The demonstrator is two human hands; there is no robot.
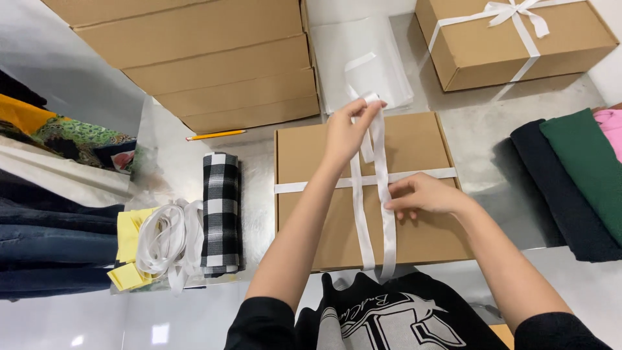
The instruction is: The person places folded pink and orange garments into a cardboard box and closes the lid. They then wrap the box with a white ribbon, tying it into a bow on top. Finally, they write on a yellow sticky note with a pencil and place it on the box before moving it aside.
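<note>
**A:** ok so what's going on with the boxes here? anything actually visible inside them?

**B:** nope, every box is shut. The flat brown cardboard box sits in the middle of the grey desk, lid down, so contents can't be seen. A white ribbon runs across it side to side and also lengthwise, crossing roughly mid-lid.

**A:** and the hands?

**B:** left hand is lifted above the far half of the box, fingers pinched shut on a loop of that ribbon, pulling it up off the lid. Right hand lies flat-ish on the lid right at the crossing, fingers curled loosely and pressing the ribbon down. Can't tell if it's gripping or just pinning it.

**A:** other boxes?

**B:** top right there's a second box, same cardboard, closed, with white ribbon tied in a bow on top. Top left is a stack of closed boxes, no ribbon on those. A yellow pencil lies just in front of the stack.

**A:** loose stuff?

**B:** clear plastic bags behind the middle box. Left of the box a rolled black-and-white checked cloth, and beside that a bundle of white ribbon lying on yellow fabric. Folded dark and patterned clothes at the far left, folded navy, green and pink garments at the right.
</note>
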